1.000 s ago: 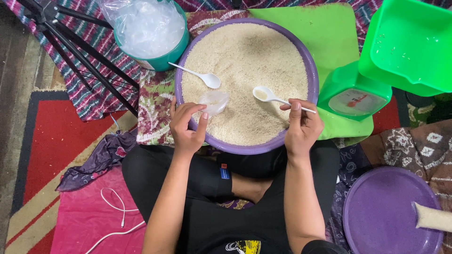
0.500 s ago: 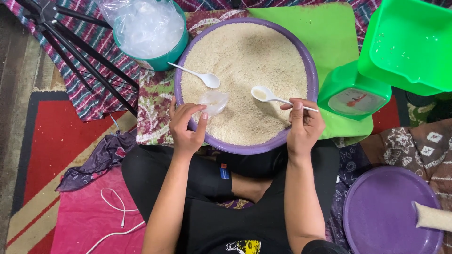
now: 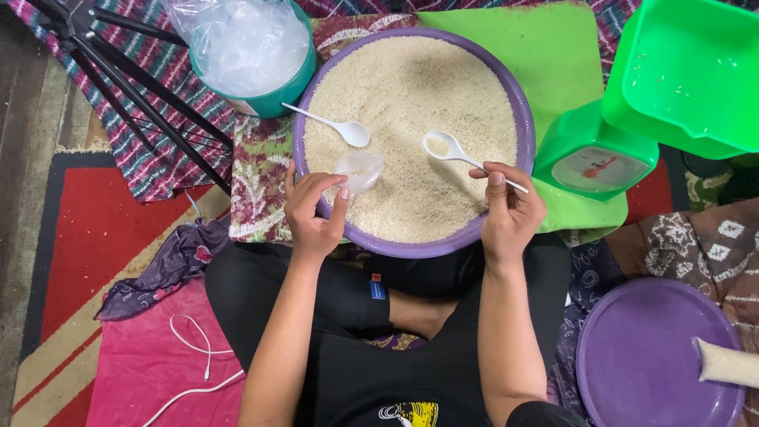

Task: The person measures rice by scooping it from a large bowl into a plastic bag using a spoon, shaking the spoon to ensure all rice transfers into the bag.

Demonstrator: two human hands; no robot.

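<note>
Nothing has shifted much: right hand (image 3: 512, 215) still pinches a white spoon (image 3: 443, 146) carrying a few grains over the purple basin (image 3: 411, 247) of rice, left hand (image 3: 314, 212) gripping a small clear bag (image 3: 360, 170) at its rim. Tilting the spoon could scatter grains outside the bag. Teal tub (image 3: 273, 101) holds plastic bags; green tray (image 3: 688, 71) looks nearly empty.
</note>
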